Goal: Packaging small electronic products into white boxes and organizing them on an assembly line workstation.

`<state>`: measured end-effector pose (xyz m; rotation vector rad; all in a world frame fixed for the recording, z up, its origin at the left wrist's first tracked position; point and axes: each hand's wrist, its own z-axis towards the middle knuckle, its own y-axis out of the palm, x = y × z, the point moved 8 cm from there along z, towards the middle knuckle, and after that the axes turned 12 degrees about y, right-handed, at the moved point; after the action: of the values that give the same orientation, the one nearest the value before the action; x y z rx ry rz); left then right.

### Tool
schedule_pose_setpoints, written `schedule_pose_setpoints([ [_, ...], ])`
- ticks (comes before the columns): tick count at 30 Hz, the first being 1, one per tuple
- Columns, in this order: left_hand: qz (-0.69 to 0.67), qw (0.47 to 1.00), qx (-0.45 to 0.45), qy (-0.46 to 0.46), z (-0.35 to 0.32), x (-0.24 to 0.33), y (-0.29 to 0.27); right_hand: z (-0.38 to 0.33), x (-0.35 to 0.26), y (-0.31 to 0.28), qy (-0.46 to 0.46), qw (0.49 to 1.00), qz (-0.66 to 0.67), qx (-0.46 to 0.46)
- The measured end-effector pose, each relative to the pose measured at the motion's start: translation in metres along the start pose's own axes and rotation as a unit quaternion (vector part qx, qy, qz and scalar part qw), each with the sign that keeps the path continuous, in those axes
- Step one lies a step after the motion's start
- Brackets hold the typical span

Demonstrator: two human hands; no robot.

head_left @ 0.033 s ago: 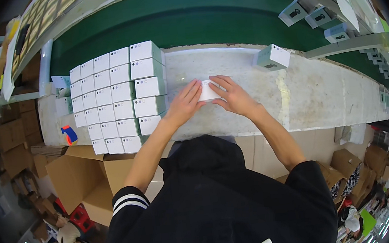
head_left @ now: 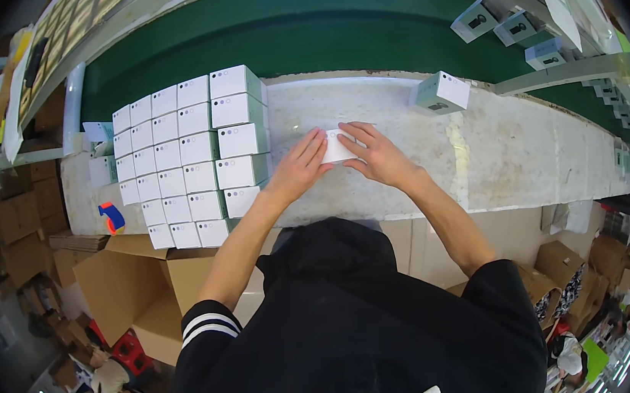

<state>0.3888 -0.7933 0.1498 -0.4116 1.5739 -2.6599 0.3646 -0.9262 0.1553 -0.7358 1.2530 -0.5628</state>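
While the small white box [head_left: 338, 146] is being gripped by both hands, left hand [head_left: 298, 169] and right hand [head_left: 378, 155], the stacked boxes [head_left: 192, 156] at nine o'clock are being risked by a careless elbow.

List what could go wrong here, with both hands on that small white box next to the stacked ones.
1. The left hand rests close to the block of stacked white boxes; a sideways nudge of the wrist might knock its nearest column out of line.
2. Both hands, the right hand too, cover much of the small white box, so a skewed flap or face could go unseen.
3. The lone box sits near the green conveyor belt; a bump might push it on.
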Motion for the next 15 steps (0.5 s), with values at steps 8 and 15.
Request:
schedule_pose_setpoints([
  [8, 0.002, 0.997, 0.068, 0.035, 0.002, 0.007, -0.012, -0.007, 0.005, 0.003, -0.003, 1.0, 0.005, 0.022],
  [15, 0.023, 0.993, 0.102, 0.057, -0.004, 0.014, -0.015, -0.013, -0.009, 0.0, -0.025, 0.996, -0.052, 0.067],
])
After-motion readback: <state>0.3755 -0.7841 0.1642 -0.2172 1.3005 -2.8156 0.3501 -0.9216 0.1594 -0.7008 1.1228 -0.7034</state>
